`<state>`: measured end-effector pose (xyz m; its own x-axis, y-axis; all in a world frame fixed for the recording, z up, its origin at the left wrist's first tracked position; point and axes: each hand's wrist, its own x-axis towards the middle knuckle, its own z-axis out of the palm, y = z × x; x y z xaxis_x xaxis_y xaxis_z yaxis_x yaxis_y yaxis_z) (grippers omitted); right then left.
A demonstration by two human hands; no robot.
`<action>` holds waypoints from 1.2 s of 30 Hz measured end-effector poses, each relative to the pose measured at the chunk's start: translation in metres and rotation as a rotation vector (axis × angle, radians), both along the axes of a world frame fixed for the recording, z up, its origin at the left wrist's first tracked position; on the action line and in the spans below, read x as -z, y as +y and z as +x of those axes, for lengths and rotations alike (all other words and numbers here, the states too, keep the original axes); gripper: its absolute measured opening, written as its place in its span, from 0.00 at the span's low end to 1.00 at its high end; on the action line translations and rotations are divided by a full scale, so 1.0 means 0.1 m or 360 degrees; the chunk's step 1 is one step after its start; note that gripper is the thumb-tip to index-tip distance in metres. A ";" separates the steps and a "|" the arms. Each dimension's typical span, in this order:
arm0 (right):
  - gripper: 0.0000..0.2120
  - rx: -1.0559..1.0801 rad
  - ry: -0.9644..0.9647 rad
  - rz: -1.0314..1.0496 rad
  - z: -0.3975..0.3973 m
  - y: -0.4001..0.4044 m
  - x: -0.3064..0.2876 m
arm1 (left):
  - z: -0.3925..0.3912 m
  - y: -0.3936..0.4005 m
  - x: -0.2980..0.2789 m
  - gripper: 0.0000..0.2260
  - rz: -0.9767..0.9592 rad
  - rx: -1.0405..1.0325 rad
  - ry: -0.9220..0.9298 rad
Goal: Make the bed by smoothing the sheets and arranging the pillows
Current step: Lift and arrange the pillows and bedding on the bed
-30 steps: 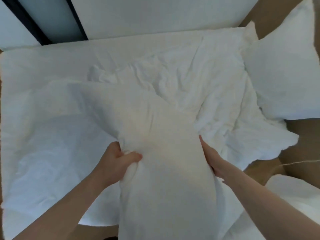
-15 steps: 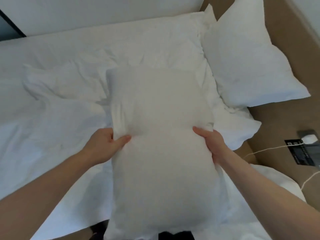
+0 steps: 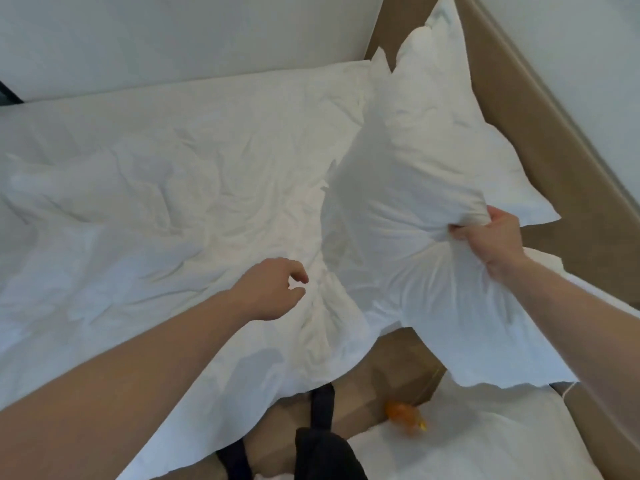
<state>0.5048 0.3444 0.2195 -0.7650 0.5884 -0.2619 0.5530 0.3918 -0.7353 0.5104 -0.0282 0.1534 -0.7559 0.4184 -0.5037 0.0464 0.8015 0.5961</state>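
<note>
White pillow (image 3: 415, 188) bunched in right hand (image 3: 491, 240); left hand (image 3: 273, 292) loosely curled, empty. Should support far corner, seat flat against headboard (image 3: 540, 109).

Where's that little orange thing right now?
The orange object lies low in the head view, right of centre, on white bedding beside the brown bed frame.

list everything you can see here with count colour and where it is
pillow: 1, white, right of centre, held up over the bed's right edge
second pillow: 1, white, behind the held one, against the headboard
duvet: 1, white, crumpled, across the bed
headboard: 1, tan, along the right
wall: 1, white, beyond the bed
orange object: 1, blurred, low centre-right
black strap: 1, bottom centre
left hand: 1, over the duvet, fingers loosely curled, holding nothing
right hand: 1, bunching the held pillow's edge
</note>
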 end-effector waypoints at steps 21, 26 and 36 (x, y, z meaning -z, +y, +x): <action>0.36 0.0023 -0.0885 0.0662 -0.83 2.73 1.58 | -0.87 1.54 0.74 0.08 -0.0306 -0.0051 0.0005; 0.43 0.0058 -0.0661 0.0656 -0.59 2.66 1.80 | -0.78 1.50 0.97 0.06 -0.0393 -0.0039 -0.0078; 0.48 -0.0313 -0.0001 0.0891 -0.53 1.99 1.44 | -0.82 1.50 0.80 0.08 -0.0410 -0.0034 -0.0084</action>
